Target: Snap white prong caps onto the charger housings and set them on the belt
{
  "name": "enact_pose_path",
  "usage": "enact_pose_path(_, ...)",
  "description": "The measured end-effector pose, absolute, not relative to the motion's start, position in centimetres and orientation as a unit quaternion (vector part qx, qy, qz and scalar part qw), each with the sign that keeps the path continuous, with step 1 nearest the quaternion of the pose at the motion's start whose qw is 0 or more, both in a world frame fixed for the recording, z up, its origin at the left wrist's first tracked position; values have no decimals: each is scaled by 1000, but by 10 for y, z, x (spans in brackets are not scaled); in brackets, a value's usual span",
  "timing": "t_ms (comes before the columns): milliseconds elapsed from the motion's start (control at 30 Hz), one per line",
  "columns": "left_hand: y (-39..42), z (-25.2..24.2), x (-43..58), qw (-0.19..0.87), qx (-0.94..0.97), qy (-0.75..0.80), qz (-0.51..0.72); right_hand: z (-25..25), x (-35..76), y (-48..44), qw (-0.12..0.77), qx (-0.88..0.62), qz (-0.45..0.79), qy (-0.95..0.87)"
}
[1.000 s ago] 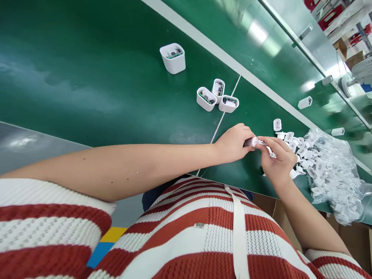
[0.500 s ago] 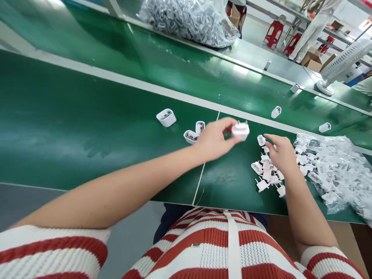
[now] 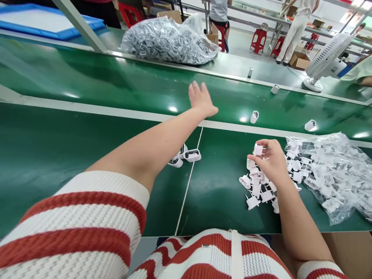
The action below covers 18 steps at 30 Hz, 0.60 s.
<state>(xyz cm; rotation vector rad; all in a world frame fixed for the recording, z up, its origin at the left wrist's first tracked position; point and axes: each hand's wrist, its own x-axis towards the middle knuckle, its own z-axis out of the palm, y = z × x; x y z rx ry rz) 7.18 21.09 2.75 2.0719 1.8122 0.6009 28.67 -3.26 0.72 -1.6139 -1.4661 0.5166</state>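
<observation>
My left hand [image 3: 202, 101] is stretched out over the green belt [image 3: 151, 85], fingers spread and slightly blurred, with nothing in it. My right hand [image 3: 270, 159] pinches a small white plug cap [image 3: 258, 150] between thumb and fingers. Below it lies a loose pile of white plug caps [image 3: 256, 190], some with metal prongs showing. Several open white charger housings stand by my left forearm; the nearest housing [image 3: 192, 155] has parts showing inside, and the forearm partly covers the others.
A clear plastic bag of plug caps [image 3: 345, 182] lies open at the right. White chargers [image 3: 254, 117] stand on the belt. Beyond it are a large bag of grey-white parts [image 3: 171, 42], a white fan [image 3: 325, 58] and a blue-rimmed tray [image 3: 52, 21]. People stand farther back.
My left hand has moved forward over the belt, and the white charger it held is gone from it. My right hand has a plug cap raised in its fingers. The view has shifted.
</observation>
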Motion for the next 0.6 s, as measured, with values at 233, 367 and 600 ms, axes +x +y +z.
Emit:
enact_pose_path(233, 177, 25, 193, 256, 782, 548, 150, 22, 282, -34, 528, -642, 279, -482)
enact_pose_path(367, 180, 9, 210, 313, 754, 547, 183, 28, 278, -38, 549, -619, 279, -487)
enact_pose_path(600, 133, 32, 145, 320, 778, 489, 233, 32, 289, -39, 527, -588, 237, -566)
